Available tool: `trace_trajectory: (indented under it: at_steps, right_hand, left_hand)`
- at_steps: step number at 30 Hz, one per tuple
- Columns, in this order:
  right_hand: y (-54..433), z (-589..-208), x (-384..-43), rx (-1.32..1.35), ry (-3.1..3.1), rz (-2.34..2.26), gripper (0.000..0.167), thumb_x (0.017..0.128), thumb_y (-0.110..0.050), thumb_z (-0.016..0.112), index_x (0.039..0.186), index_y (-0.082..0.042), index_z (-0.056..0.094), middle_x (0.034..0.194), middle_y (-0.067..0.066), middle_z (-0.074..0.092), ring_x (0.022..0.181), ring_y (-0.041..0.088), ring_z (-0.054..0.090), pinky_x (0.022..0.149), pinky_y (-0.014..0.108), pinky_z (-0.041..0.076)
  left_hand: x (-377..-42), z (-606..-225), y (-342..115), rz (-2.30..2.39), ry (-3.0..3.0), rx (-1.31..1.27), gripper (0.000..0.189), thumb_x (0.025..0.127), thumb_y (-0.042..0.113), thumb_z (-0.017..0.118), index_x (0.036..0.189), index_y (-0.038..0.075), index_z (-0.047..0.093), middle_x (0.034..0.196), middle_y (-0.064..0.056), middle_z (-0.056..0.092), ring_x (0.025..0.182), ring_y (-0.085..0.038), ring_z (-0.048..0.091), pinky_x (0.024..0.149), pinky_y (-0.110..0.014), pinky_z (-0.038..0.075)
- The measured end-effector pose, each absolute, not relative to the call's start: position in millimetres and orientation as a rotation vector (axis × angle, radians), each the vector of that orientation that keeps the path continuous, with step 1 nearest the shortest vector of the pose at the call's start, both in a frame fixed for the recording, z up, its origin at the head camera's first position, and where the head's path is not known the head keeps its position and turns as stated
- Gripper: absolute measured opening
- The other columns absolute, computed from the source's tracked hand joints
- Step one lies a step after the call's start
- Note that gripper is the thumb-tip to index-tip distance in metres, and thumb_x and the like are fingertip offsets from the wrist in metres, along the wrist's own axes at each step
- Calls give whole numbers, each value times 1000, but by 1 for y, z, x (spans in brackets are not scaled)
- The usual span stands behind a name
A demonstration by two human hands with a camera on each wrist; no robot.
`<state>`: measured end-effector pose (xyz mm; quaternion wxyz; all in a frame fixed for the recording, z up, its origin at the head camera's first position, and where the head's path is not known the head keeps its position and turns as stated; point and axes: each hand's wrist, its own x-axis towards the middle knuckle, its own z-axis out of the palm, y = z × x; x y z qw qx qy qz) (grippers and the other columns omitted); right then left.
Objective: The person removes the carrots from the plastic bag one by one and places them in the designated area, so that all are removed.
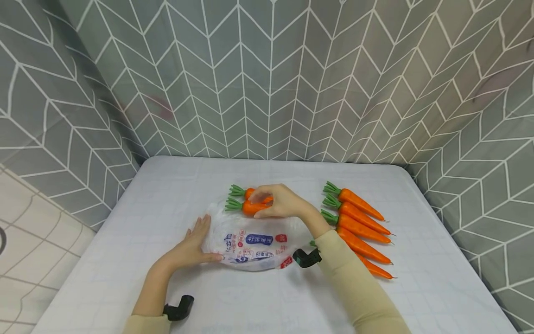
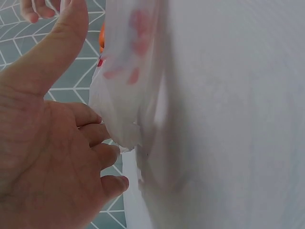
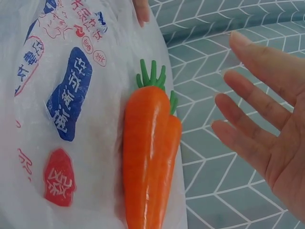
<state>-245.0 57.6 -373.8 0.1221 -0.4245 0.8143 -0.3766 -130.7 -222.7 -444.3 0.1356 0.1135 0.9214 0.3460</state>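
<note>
A white plastic bag [image 1: 250, 227] with blue and red print lies flat on the table. Two orange carrots with green tops rest along its far side, the nearer carrot [image 3: 143, 148] partly covering the farther carrot [image 3: 171, 143]. My right hand [image 1: 279, 200] hovers over this pair with fingers spread; in the right wrist view a gap separates the fingertips [image 3: 224, 95] from the carrots. At the bag's left end my left hand [image 1: 193, 246] rests, thumb toward the near edge and fingers [image 2: 102, 152] against the plastic. Nothing is gripped by either hand.
Several more carrots [image 1: 360, 227] lie in a row on the right of the white-covered table [image 1: 175, 185], tops pointing left. My right forearm [image 1: 354, 278] covers part of the nearest ones. A grey patterned curtain [image 1: 267, 83] surrounds the back and sides.
</note>
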Motion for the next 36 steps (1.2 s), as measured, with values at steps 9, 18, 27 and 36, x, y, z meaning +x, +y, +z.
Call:
trace_trajectory:
  at_steps: [9, 18, 27, 36]
  right_hand:
    - [46, -388, -248, -1067, 2682, -713, 41, 80, -18, 80, 118, -10, 67, 118, 3, 67, 110, 20, 60, 98, 39, 46]
    - [41, -412, -240, -953, 2882, -293, 46, 80, -11, 76, 125, -15, 63, 128, 3, 61, 106, 23, 60, 95, 41, 48]
    - [41, -425, -238, -976, 2915, -287, 43, 78, -2, 70, 119, -11, 62, 112, 5, 65, 95, 22, 60, 92, 36, 49]
    - [56, -394, -235, -994, 2983, -652, 52, 75, -13, 81, 121, -7, 58, 108, 7, 65, 90, 22, 64, 78, 36, 55]
  left_hand:
    - [-129, -441, -220, 1010, 2662, 320, 121, 73, 44, 81, 149, -11, 4, 156, -29, 0, 142, -45, -6, 111, -63, -2]
    - [-128, -445, -220, 1016, 2666, 322, 121, 73, 45, 80, 149, -11, 4, 156, -28, 1, 143, -44, -6, 112, -61, -3]
    - [-129, -443, -217, 990, 2668, 322, 121, 73, 47, 80, 149, -11, 5, 156, -28, 2, 143, -44, -5, 112, -61, -1]
    - [-133, -445, -215, 981, 2655, 328, 121, 74, 45, 80, 148, -13, 4, 155, -30, 0, 142, -45, -7, 112, -62, -2]
